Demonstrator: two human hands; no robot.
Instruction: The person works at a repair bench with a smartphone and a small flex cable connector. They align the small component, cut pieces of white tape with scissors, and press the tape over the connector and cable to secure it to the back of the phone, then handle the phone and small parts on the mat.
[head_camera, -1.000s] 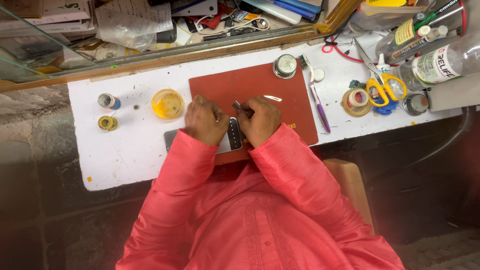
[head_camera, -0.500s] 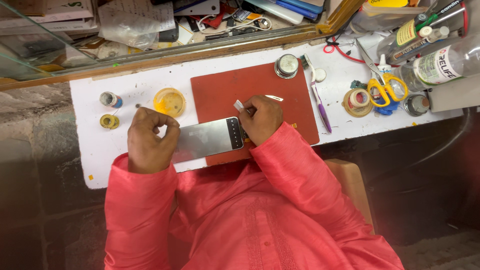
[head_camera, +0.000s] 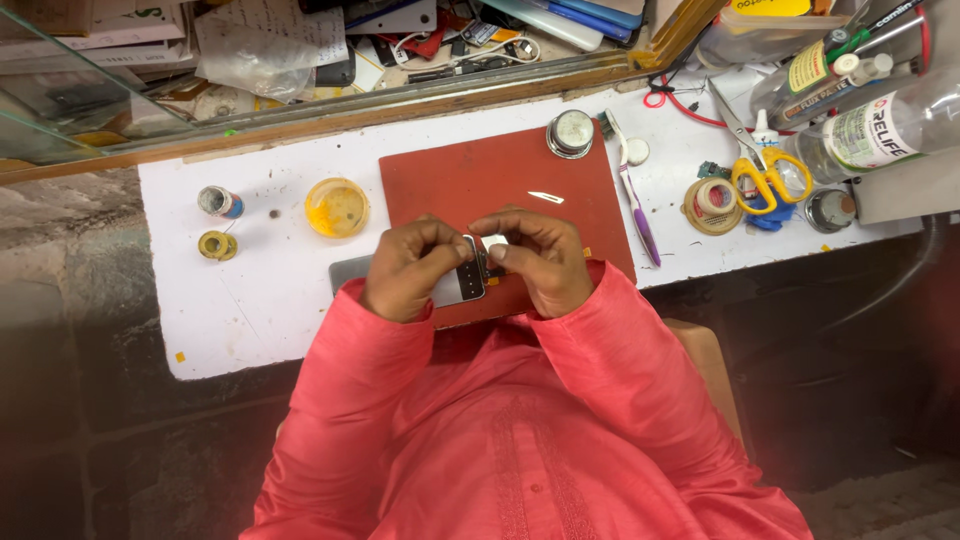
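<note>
A silver phone (head_camera: 458, 286) lies across the near edge of a red mat (head_camera: 470, 175) on the white worktop (head_camera: 250, 300). Both hands meet over the phone's right end. My left hand (head_camera: 408, 266) rests on the phone and pinches it with the fingertips. My right hand (head_camera: 542, 258) pinches a small pale piece (head_camera: 496, 241) against the same end. The hands cover most of the phone. A thin metal blade (head_camera: 546, 197) lies loose on the mat just beyond the hands.
Left of the mat are a yellow dish (head_camera: 337, 207), a small bottle (head_camera: 219, 202) and a yellow tape roll (head_camera: 215, 245). A round tin (head_camera: 570, 133), purple toothbrush (head_camera: 636, 205), tape roll (head_camera: 710, 203), yellow scissors (head_camera: 765, 172) and clear bottles (head_camera: 870, 130) lie to the right.
Half a second ago my left hand was out to the left near the yellow dish; it has come back to the phone's end, beside the right hand. The right hand barely moved.
</note>
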